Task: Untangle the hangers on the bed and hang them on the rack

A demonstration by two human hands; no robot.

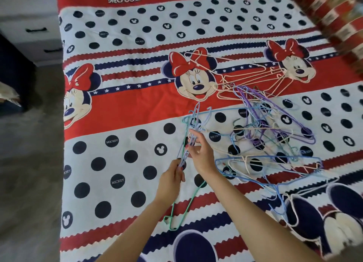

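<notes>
- At the left edge, off the bed, a drawer unit (29, 32) and bare floor (29, 153); no rack is in view, so the route for carrying hangers cannot be judged.
- On the bedspread (117, 108) left of centre, the left hand (172, 181) grips a small bundle of hangers (191, 128), fingers curled round the wires low down; a green hanger (183, 203) trails from the bundle toward the near edge; risk: it slides out of the grip and drops.
- Just right of it, the right hand (200, 153) pinches the same bundle higher up, fingertips pressed together on the wires; the hooks at the top are not all aligned; risk: they snag each other again at the rack.
- To the right, the main tangle (271, 136) lies on the bed, near the held bundle; whether any wire still links them cannot be told; risk: pulling away drags the whole heap.
- Behind it, the cream hangers (253, 75) lie interlocked, touching the heap; forcing them apart could bend the wire.
</notes>
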